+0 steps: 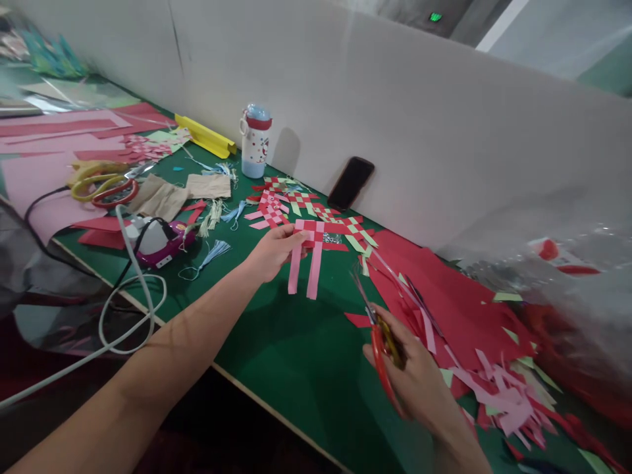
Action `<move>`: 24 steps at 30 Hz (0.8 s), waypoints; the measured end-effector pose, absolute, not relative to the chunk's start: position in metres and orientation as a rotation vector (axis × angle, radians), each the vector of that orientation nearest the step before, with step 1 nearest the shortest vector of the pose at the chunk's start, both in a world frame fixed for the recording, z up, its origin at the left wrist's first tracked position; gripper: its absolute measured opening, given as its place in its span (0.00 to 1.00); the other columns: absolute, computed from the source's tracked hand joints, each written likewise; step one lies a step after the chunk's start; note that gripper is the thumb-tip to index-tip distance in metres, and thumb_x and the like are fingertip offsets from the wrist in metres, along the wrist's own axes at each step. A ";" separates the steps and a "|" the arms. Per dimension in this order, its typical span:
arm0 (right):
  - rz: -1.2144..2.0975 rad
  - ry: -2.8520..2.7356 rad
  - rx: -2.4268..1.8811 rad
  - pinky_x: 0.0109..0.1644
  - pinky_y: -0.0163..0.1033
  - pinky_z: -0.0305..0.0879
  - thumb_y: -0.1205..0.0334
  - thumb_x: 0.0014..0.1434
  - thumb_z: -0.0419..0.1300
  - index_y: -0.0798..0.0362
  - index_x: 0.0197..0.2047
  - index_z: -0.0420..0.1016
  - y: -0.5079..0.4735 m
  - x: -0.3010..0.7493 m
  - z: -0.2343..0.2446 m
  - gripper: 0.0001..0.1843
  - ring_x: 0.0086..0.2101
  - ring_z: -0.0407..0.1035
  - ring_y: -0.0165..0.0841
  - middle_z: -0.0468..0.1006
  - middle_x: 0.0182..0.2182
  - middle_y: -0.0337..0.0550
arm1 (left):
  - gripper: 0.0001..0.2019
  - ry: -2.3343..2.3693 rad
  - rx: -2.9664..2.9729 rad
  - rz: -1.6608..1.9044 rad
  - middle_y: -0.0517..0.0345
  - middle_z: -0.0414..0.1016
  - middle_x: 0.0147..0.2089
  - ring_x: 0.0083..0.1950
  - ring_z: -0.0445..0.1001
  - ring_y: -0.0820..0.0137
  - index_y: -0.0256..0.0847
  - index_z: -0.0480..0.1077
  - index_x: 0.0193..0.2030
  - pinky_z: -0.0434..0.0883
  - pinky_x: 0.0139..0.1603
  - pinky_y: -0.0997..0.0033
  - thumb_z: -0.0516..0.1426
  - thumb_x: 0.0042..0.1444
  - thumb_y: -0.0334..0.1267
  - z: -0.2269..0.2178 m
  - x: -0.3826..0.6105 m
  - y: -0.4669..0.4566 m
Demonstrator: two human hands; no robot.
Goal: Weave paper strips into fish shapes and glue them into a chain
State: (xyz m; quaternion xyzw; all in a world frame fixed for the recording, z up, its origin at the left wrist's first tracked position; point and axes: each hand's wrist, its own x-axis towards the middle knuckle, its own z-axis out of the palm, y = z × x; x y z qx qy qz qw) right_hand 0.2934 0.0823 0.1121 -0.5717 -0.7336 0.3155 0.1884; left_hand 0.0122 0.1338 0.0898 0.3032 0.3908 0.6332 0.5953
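Note:
Between the thumb and fingers of my left hand (274, 253) is a woven paper piece (312, 236) in red and pink. Two pink strips hang down from it, and red strips stick out to the right. My right hand (415, 368) is closed around a pair of scissors (381, 352) with red and yellow handles. Their blades point up and away, apart from the woven piece. A small red paper scrap (357, 320) lies on the green table just left of the blades. Behind the held piece lie several woven red, pink and green paper pieces (300, 199).
A cup (255, 141) and a phone (351, 183) stand against the white partition (395, 99). At right are red paper (444, 289) and a heap of strips (513, 401). On the left lie a purple power strip (160, 247), a white cable (106, 339), tassels (210, 255) and more scissors (116, 191).

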 end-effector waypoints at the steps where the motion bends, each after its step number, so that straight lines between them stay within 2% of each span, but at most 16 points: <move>1: 0.886 -2.093 -1.601 0.42 0.43 0.73 0.45 0.51 0.62 0.49 0.61 0.67 0.088 0.284 0.113 0.36 0.40 0.75 0.40 0.79 0.46 0.47 | 0.04 0.898 0.714 1.481 0.57 0.77 0.35 0.37 0.76 0.72 0.39 0.74 0.34 0.72 0.47 0.65 0.62 0.56 0.37 0.090 0.011 0.134; 5: 0.952 -2.149 -1.552 0.41 0.42 0.73 0.46 0.49 0.63 0.51 0.59 0.69 0.102 0.262 0.105 0.35 0.40 0.74 0.40 0.78 0.45 0.47 | 0.04 0.864 0.759 1.523 0.59 0.77 0.34 0.36 0.75 0.73 0.39 0.74 0.34 0.71 0.46 0.68 0.62 0.55 0.38 0.086 0.008 0.137; 12: 1.062 -2.150 -1.518 0.40 0.41 0.72 0.50 0.52 0.62 0.46 0.59 0.68 0.097 0.271 0.085 0.31 0.36 0.73 0.35 0.78 0.44 0.42 | 0.05 0.870 0.811 1.478 0.59 0.76 0.35 0.35 0.73 0.74 0.39 0.75 0.36 0.70 0.46 0.69 0.61 0.56 0.38 0.084 0.016 0.136; 16: 1.130 -2.142 -1.483 0.42 0.42 0.72 0.49 0.52 0.63 0.45 0.61 0.67 0.096 0.276 0.082 0.33 0.40 0.73 0.37 0.77 0.47 0.43 | 0.04 0.838 0.791 1.445 0.59 0.76 0.34 0.36 0.73 0.74 0.39 0.75 0.36 0.70 0.45 0.70 0.61 0.57 0.36 0.087 0.021 0.133; 19: 1.120 -2.162 -1.517 0.41 0.44 0.72 0.49 0.53 0.63 0.45 0.62 0.67 0.096 0.276 0.084 0.34 0.39 0.74 0.39 0.79 0.45 0.43 | 0.04 0.824 0.806 1.424 0.58 0.76 0.35 0.36 0.73 0.75 0.39 0.75 0.37 0.70 0.45 0.70 0.61 0.57 0.37 0.087 0.024 0.132; 24: 1.117 -2.183 -1.494 0.50 0.49 0.71 0.50 0.52 0.64 0.44 0.60 0.70 0.095 0.274 0.089 0.32 0.46 0.74 0.44 0.79 0.50 0.44 | 0.05 0.835 0.830 1.416 0.58 0.75 0.35 0.35 0.72 0.75 0.39 0.76 0.37 0.70 0.45 0.70 0.61 0.57 0.38 0.085 0.026 0.132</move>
